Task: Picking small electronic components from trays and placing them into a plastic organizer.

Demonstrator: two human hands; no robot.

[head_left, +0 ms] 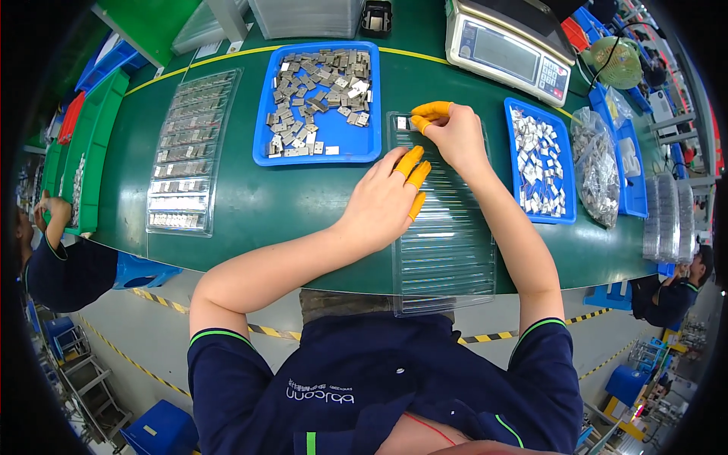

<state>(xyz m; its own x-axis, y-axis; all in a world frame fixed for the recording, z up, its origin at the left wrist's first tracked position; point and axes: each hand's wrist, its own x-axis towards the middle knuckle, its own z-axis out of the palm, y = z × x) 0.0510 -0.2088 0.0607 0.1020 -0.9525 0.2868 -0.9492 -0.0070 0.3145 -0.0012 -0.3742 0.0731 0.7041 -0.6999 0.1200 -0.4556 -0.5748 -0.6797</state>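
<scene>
A clear plastic blister tray (444, 262) with many narrow cross slots lies in front of me, its near end past the table edge. My right hand (459, 140) is at its far end, the orange-cotted thumb and finger closed together over the top slot. Whatever they pinch is hidden. Just left of those fingertips sits a small silvery metal connector piece (403, 122) in the slot. My left hand (383, 199) rests over the tray's left side, lower down, its orange-cotted fingers apart and holding nothing I can see.
A blue tray (322, 159) of loose metal pieces stands beyond my left hand. Another blue tray (557, 218) with white-and-metal pieces is at right, beside a filled plastic bag (595, 171). A filled blister tray (186, 163) lies left. A scale (508, 53) stands at the back.
</scene>
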